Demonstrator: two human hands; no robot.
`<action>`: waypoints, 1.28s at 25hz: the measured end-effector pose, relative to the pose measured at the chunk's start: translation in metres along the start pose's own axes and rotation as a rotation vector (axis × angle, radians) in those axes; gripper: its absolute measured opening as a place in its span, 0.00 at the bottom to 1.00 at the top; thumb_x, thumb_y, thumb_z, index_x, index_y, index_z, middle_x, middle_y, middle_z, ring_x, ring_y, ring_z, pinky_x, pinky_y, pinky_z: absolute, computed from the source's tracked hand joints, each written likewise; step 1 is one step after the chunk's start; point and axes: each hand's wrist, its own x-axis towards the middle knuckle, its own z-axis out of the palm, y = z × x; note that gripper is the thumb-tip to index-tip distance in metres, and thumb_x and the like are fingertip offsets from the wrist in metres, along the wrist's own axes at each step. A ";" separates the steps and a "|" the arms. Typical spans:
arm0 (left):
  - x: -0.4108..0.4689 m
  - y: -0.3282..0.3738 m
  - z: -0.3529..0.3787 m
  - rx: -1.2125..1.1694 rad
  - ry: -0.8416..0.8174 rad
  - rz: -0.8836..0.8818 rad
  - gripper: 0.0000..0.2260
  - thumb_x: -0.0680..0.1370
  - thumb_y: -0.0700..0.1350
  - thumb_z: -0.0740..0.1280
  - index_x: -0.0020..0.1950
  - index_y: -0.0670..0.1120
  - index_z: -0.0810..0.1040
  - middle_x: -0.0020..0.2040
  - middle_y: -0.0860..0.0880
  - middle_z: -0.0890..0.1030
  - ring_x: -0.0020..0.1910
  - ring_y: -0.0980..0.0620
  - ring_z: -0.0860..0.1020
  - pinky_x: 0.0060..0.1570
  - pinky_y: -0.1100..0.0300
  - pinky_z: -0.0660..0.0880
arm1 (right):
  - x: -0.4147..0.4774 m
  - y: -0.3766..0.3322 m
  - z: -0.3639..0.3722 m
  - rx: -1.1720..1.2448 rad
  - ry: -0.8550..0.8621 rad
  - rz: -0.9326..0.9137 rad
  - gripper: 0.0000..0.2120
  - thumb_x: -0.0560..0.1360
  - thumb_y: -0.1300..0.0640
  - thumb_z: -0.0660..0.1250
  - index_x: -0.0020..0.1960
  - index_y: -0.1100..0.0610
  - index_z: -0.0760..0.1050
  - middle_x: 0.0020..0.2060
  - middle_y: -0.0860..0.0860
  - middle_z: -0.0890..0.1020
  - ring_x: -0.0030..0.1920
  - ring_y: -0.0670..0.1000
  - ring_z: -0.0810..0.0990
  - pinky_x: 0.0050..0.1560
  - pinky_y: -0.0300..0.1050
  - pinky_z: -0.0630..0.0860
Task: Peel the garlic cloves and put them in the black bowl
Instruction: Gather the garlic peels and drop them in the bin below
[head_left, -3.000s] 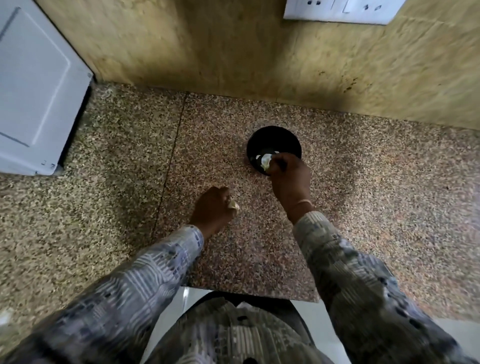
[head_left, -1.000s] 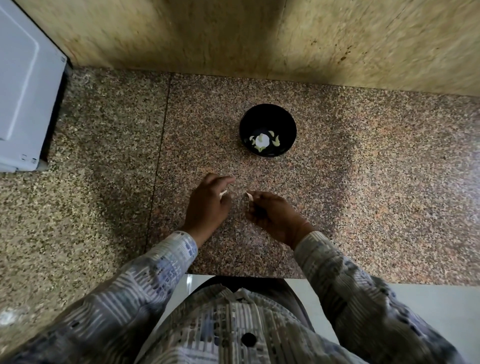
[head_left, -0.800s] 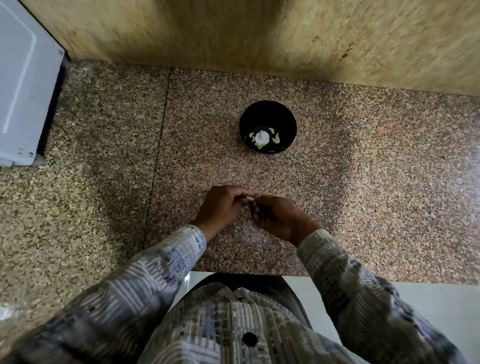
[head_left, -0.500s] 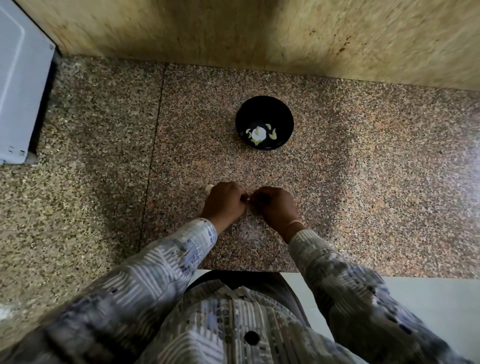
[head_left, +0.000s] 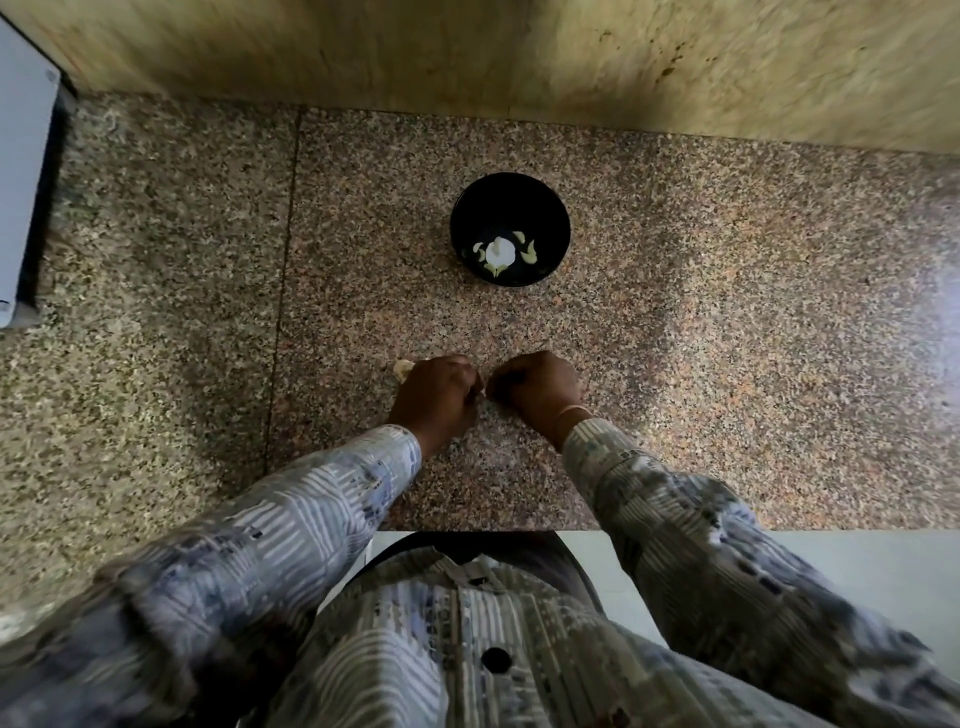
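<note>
The black bowl (head_left: 550, 208) stands on the granite counter ahead of me, with several pale garlic pieces (head_left: 501, 252) on its bottom. Nearer me, my left hand (head_left: 434, 400) and my right hand (head_left: 537, 389) meet knuckle to knuckle, fingers curled, pinching a garlic clove (head_left: 482, 393) of which only a small pale sliver shows between them. A pale piece of garlic (head_left: 402, 369) pokes out past the far left side of my left hand; whether it lies on the counter or is held there I cannot tell.
A white appliance (head_left: 21, 171) stands at the far left against the tan wall (head_left: 519, 57). The counter's front edge (head_left: 675, 529) runs just below my wrists. A dark seam (head_left: 283, 270) divides the counter slabs left of my hands.
My right hand left the bowl and came back toward me to meet the left hand. Both hands have since closed together on a clove and stay there.
</note>
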 end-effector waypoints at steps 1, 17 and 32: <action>0.000 0.000 0.000 -0.002 -0.014 -0.007 0.02 0.70 0.40 0.73 0.41 0.44 0.85 0.41 0.46 0.82 0.41 0.42 0.82 0.43 0.54 0.78 | -0.001 0.000 0.000 -0.022 -0.031 -0.031 0.03 0.74 0.55 0.76 0.47 0.51 0.88 0.45 0.48 0.88 0.42 0.46 0.84 0.41 0.28 0.74; 0.002 0.005 -0.001 0.024 -0.043 -0.042 0.02 0.68 0.39 0.72 0.39 0.45 0.83 0.41 0.46 0.81 0.41 0.42 0.81 0.41 0.55 0.74 | -0.004 -0.003 0.006 0.071 -0.018 0.053 0.01 0.74 0.54 0.76 0.44 0.51 0.87 0.43 0.49 0.87 0.43 0.48 0.86 0.50 0.45 0.84; 0.008 -0.001 -0.001 -0.212 0.020 -0.189 0.04 0.72 0.39 0.77 0.43 0.48 0.88 0.41 0.51 0.86 0.38 0.56 0.78 0.46 0.62 0.76 | -0.021 0.007 0.031 0.139 0.175 -0.076 0.02 0.75 0.56 0.76 0.44 0.50 0.83 0.41 0.43 0.80 0.40 0.47 0.82 0.42 0.49 0.85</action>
